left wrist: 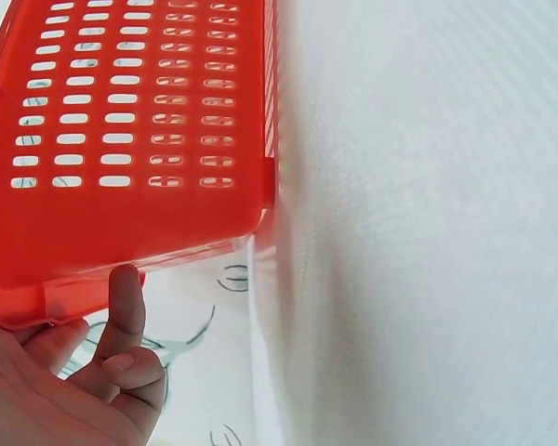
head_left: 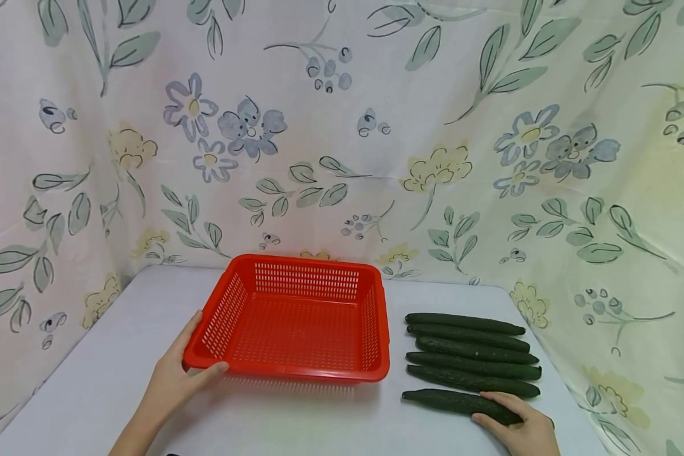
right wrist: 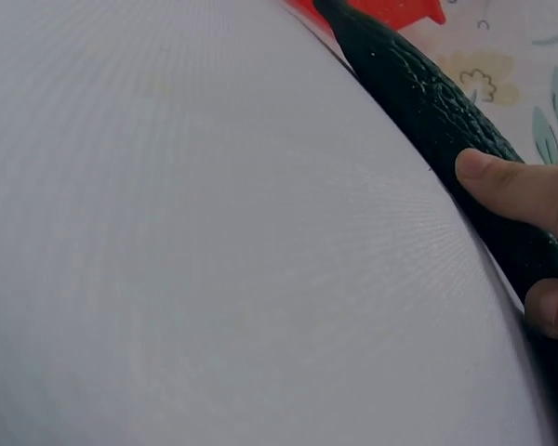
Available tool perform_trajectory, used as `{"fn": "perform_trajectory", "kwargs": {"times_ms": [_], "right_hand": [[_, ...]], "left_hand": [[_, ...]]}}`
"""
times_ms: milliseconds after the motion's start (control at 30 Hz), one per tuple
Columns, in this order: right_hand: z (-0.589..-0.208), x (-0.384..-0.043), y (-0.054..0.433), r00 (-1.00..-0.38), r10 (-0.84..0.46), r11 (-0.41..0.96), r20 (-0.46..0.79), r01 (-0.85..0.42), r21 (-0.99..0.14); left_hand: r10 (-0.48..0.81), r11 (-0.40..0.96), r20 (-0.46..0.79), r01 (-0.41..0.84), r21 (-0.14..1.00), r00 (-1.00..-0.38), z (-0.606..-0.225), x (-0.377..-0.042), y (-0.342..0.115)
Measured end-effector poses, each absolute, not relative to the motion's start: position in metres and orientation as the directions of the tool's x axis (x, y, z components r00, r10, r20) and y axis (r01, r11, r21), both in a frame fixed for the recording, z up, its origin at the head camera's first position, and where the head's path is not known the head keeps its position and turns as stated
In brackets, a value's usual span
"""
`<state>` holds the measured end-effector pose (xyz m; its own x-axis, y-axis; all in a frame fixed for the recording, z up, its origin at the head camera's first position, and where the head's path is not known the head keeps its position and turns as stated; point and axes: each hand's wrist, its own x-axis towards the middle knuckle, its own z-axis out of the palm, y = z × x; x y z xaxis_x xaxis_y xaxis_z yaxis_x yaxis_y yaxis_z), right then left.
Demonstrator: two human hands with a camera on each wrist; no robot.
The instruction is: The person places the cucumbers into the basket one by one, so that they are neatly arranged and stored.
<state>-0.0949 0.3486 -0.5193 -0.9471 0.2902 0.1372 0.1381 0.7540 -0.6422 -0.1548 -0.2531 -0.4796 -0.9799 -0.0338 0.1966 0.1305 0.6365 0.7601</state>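
A red plastic basket (head_left: pixel 296 372) with slotted walls stands on the table, nothing inside it. My left hand (head_left: pixel 173 380) grips its near left corner, thumb over the front rim and fingers along the left side. In the left wrist view, that hand (left wrist: pixel 84 381) has bent fingers under the rim, one fingertip against the basket wall (left wrist: pixel 121 223). To the right, my right hand (head_left: pixel 524 427) holds the right end of a dark green cucumber (head_left: pixel 441 399) lying on the table. The right wrist view shows the thumb pressed on this cucumber (right wrist: pixel 418 98).
Several more cucumbers (head_left: pixel 473 366) lie side by side just beyond the held one, right of the basket. A white cloth covers the table (head_left: pixel 296 424). Floral curtains (head_left: pixel 330 139) hang behind and along both sides. A small dark object (head_left: pixel 172 454) shows at the bottom edge.
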Motion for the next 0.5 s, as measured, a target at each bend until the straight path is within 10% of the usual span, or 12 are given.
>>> {"fn": "perform_trajectory", "kwargs": {"times_ms": [500], "right_hand": [[-0.5147,-0.097,0.3511,-0.934,0.297,0.798,0.199,0.129,-0.589]], "left_hand": [[-0.033,0.62,0.192,0.13,0.773,-0.981,-0.4774,-0.1532,-0.2503]]}}
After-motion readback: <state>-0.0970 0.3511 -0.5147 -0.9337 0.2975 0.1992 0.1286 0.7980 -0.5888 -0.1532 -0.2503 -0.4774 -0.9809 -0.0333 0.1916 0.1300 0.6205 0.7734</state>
